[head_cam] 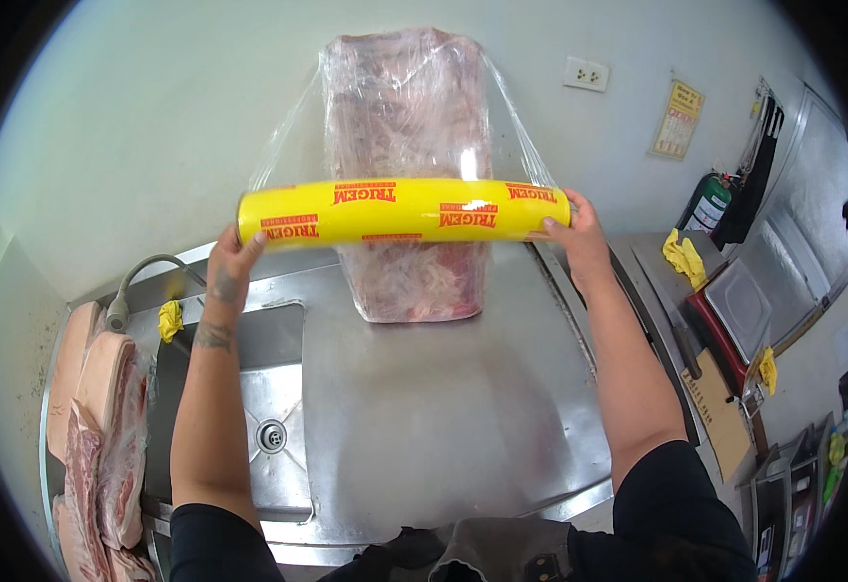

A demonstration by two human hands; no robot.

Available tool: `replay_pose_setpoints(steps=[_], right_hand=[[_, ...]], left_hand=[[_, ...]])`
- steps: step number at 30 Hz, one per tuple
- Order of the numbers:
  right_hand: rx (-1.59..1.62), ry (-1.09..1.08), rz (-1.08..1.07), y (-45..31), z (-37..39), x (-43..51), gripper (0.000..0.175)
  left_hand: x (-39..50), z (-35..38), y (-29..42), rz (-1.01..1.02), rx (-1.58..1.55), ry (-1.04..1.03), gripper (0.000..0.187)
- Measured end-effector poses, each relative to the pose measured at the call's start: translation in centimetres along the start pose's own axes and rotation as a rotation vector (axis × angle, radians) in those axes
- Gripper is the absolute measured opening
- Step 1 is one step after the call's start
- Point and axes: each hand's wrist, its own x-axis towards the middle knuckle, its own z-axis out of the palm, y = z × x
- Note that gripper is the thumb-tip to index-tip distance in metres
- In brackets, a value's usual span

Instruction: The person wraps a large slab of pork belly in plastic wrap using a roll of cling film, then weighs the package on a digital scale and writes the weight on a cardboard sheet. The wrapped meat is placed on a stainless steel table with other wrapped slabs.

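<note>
Both hands hold a wide yellow roll of Trigem cling film [402, 211] level in front of me, one at each end. My left hand [235, 254] grips its left end, and my right hand [580, 233] its right end. Clear film stretches from the roll up to the far top of a large slab of raw meat [409, 109]. That slab is wrapped in film and stands on the steel counter [438, 407], close to the wall. The roll passes in front of the slab and hides a band across its middle.
Left are a steel sink [271, 393], a spray hose [118, 309], a yellow cloth [170, 321] and several pork slabs [104, 393]. Along the right side lie a knife [675, 331], a red scale with a steel pan [738, 309] and cardboard [716, 415]. A fire extinguisher [708, 202] stands beyond.
</note>
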Motion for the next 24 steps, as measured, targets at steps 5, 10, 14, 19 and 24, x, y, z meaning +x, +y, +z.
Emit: replay_pose_setpoints(steps=[5, 10, 14, 19, 24], right_hand=[[-0.111, 0.004, 0.198, -2.7, -2.2, -2.0, 0.057], [-0.130, -0.046, 0.437, 0.9, -3.4, -3.6, 0.068], [-0.268, -0.111, 0.385, 6.7, -4.8, -7.9, 0.072], [-0.441, -0.237, 0.598, 9.9, -5.5, -14.3, 0.077], [-0.178, -0.363, 0.663, 5.5, -6.7, -23.6, 0.079]], left_hand=[[-2.5, 1.0, -0.6, -0.285, -0.033, 0.015, 0.042], [-7.0, 1.6, -2.8, -0.499, -0.280, -0.026, 0.042], [-11.8, 1.2, -6.7, -0.616, -0.117, -0.036, 0.045], [-17.3, 2.1, -8.0, -0.508, 0.279, -0.018, 0.083], [-25.5, 0.9, -1.6, -0.567, 0.200, -0.225, 0.100]])
